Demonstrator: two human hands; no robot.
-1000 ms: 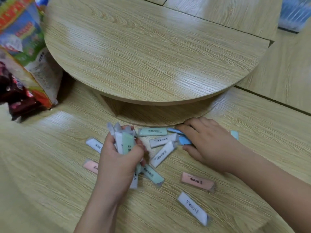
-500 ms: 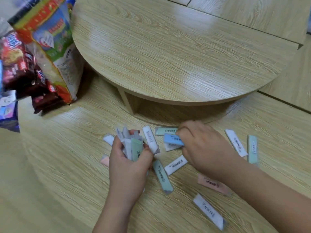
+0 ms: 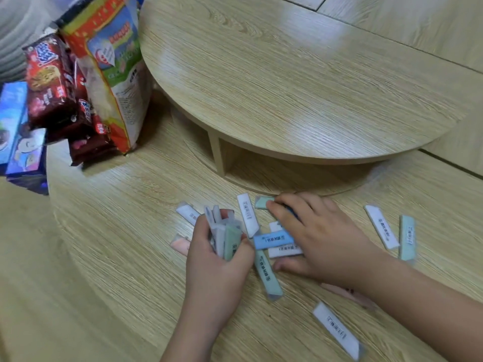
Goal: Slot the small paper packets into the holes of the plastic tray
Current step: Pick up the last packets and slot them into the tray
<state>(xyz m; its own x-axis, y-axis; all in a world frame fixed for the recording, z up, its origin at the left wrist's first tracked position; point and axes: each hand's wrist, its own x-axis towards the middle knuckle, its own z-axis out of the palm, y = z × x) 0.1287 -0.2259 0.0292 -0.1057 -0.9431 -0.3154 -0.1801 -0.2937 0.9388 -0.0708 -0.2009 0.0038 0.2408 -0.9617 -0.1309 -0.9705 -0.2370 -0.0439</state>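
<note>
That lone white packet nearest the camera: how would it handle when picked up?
Probably light and flat: the white packet lies flush on the wooden surface, so an edge may need prying. Likely fairly stiff: the bundle in the left hand stands straight without drooping.

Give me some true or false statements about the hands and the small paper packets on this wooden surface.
The left hand grips a bundle of white and green paper packets. True.
A plastic tray sits between the hands. False: no tray is in view.
The right hand lies palm down over loose packets. True.
The light blue paper packet is inside the left hand's bundle. False: it lies loose between the hands.
</note>
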